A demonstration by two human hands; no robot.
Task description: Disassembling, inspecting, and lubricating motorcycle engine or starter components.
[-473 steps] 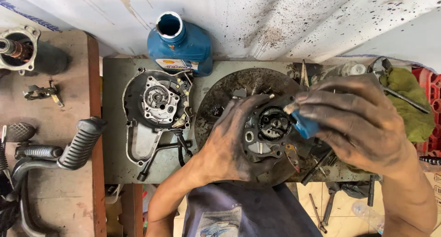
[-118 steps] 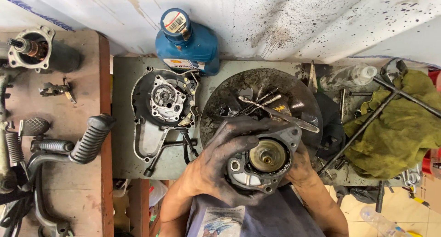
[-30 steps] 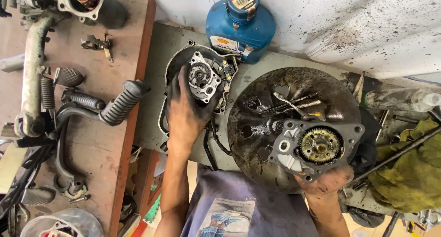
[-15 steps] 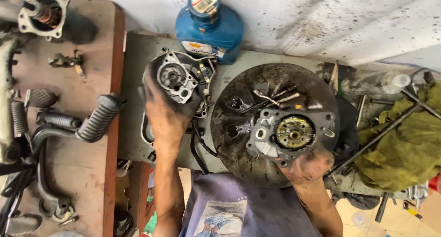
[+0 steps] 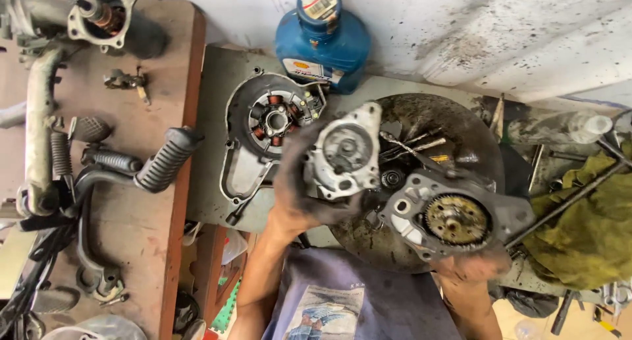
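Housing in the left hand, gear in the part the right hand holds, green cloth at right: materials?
Housing in the left hand: looks like cast aluminium, pale matte grey, grease-smudged.
Gear in the part over the right hand: probably steel, toothed rim, brownish with rust or oil; cannot tell which.
Green cloth: woven fabric, olive, crumpled and stained.

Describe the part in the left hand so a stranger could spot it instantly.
Start at the blue oil bottle against the wall, then drop straight down. The left hand holds up a pale metal cover. Unlike the geared housing beside it, it shows no toothed wheel.
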